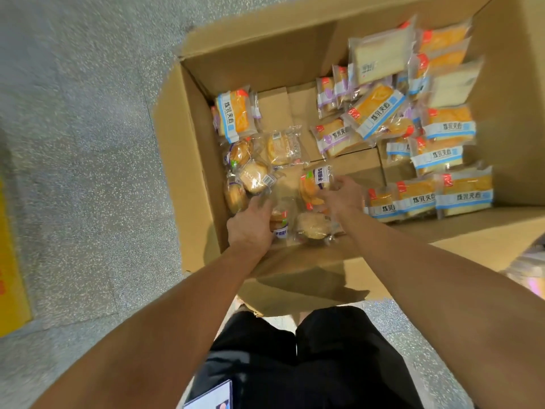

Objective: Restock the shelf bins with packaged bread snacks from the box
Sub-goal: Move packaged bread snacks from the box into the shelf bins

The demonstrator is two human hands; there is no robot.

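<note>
The snacks lie loose at the near end of the box on the floor. The left hand curls round one pack; the right hand pinches another. Better to gather several flat, wrappers uncrushed, before lifting.

left hand grips snack pack | right hand grips round-bread pack | in box

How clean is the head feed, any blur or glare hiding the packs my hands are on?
Head view: motion blur smears the clear-wrapped bread packs under both hands, left hand, right hand; wide-angle bending at edges; shadow darkens the brown cardboard box near wall; no strong glare.
</note>
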